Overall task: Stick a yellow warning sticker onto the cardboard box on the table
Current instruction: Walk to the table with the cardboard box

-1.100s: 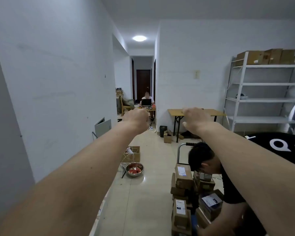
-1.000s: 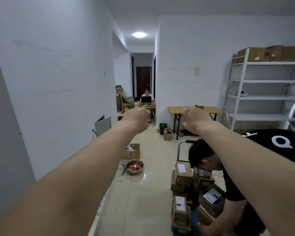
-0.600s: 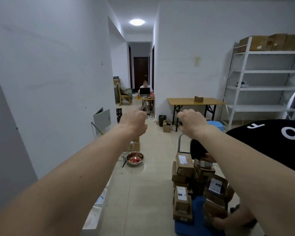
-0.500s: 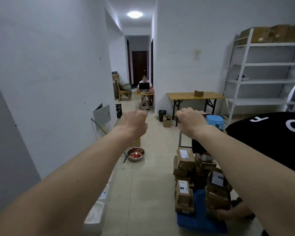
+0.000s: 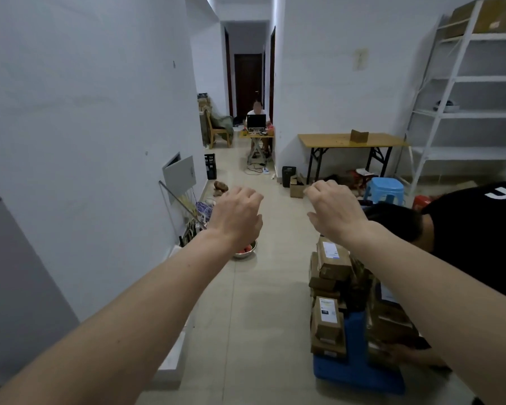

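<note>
Nothing of the task looks done yet. The left hand (image 5: 237,215) and right hand (image 5: 335,211) are held out in midair, fingers loosely curled, holding nothing — no yellow sticker shows. The cardboard box (image 5: 359,135) sits on the tabletop (image 5: 327,140) far beyond the hands.

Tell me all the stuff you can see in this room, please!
Small brown cardboard box: one, on the table.
Yellow-topped folding table: one, by the far wall.
Blue plastic stool: one, before the table.
White metal shelf rack: one, far right.
Brown cardboard parcels: a stack, with white labels, on a blue cart, lower right.
Silver metal bowl: one, on the floor, something red inside.
Person in black shirt: one, bent over the parcels.
Seated person: one, at a black laptop down the corridor.
Left hand: empty, fingers curled.
Right hand: empty, fingers curled.
</note>
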Demonstrator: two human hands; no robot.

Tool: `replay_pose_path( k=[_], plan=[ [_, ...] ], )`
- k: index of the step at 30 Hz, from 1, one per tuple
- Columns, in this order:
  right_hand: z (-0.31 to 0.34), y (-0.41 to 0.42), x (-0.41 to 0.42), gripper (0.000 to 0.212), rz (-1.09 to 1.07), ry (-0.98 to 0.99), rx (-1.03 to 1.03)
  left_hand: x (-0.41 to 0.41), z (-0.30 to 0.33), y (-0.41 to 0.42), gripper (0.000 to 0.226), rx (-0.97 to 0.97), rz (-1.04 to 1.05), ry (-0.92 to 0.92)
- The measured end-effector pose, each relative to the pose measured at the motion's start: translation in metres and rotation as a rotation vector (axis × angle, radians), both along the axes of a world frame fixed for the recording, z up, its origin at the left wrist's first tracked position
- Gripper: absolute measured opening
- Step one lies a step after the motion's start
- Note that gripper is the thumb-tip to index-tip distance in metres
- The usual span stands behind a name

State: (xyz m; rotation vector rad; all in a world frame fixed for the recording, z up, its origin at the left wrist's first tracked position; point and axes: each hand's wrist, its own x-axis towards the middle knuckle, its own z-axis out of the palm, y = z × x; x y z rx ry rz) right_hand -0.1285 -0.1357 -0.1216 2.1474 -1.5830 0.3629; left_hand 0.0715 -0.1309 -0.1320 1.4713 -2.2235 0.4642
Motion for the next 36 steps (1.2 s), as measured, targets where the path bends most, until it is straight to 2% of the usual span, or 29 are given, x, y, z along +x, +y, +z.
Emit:
replay_pose_path(
  k=[10, 17, 24, 30, 36],
  plan=[
    [0.006, -0.153, -0.035, 0.033, 0.0, -0.014, 0.048, -0.041, 0.003, -0.147, 0.043, 0.054, 0.045, 0.003],
    [-0.008, -0.253, -0.032, 0.04, -0.001, -0.032, 0.103, -0.034, -0.015, -0.25, 0.053, 0.138, 0.077, -0.011],
    [-0.012, -0.381, -0.021, 0.034, -0.083, 0.017, 0.182, -0.014, -0.019, -0.396, 0.044, 0.281, 0.01, -0.023],
    [-0.004, -0.489, 0.004, 0.033, -0.188, -0.02, 0.277, 0.027, -0.012, -0.527, 0.037, 0.332, 0.004, -0.103],
    [-0.005, -0.588, 0.016, 0.035, -0.255, -0.004, 0.297, 0.022, -0.016, -0.641, 0.031, 0.356, -0.073, -0.13]
  ],
)
